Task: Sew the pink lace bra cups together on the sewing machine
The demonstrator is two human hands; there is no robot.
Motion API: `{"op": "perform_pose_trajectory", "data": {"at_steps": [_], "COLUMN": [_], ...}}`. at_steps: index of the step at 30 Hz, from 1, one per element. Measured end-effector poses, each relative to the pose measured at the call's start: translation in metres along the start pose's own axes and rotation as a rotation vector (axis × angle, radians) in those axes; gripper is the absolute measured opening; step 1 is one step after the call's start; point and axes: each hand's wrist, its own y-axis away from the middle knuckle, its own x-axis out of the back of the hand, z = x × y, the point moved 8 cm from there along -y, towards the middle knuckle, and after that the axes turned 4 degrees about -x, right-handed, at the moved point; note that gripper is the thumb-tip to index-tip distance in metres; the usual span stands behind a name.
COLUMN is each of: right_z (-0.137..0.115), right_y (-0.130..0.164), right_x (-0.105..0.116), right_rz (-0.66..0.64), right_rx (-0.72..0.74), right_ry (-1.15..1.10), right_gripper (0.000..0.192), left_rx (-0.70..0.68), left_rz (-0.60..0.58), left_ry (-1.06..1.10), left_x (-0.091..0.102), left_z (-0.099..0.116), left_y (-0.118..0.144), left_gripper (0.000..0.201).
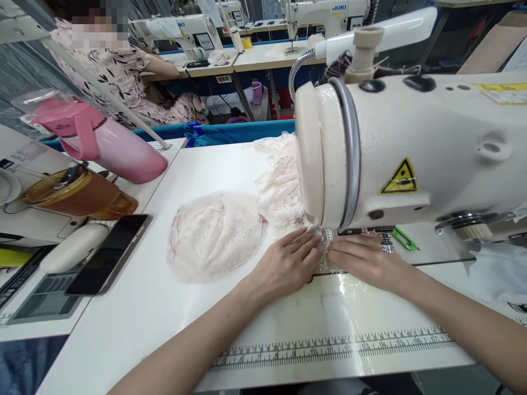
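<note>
Under the needle end of a white sewing machine, a narrow strip of white lace lies between my two hands. My left hand is closed on the lace from the left, fingers together, their tips close to the needle area. From the right, my right hand pinches the lace edge near the presser foot, which the machine head mostly hides. Gathered pale lace fabric spreads behind my left hand. Left of it rests a rounded lace piece with reddish threads along its edges.
Green thread snips lie right of my right hand. A ruler strip runs along the table's front. At left are a phone, a pink tumbler and an amber cup. Another person sits beyond, near more machines.
</note>
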Motion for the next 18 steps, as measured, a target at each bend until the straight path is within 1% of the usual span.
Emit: {"op": "perform_pose_trajectory", "data": {"at_steps": [2,6,13,18], "right_z": [-0.003,-0.003,-0.002,0.001], "right_y": [0.002,0.001,-0.002,-0.003], "right_x": [-0.005,-0.009,-0.010,-0.010], "right_rz": [-0.019,-0.017,-0.033,-0.022], "right_rx": [0.022,0.020,-0.007,-0.037], "right_ry": [-0.001,-0.025,-0.040,-0.014], "right_gripper": [0.028,0.029,0.029,0.028], "left_rx": [0.016,0.051,0.131,0.180], "left_rz": [0.011,0.030,-0.026,-0.024], "left_ry": [0.000,-0.012,0.009,0.022], "left_x": [0.001,0.000,-0.007,-0.009], "left_z": [-0.004,-0.010,-0.016,-0.019], "left_y": [0.000,-0.001,0.000,0.001], "left_gripper": [0.022,0.022,0.018,0.018]}}
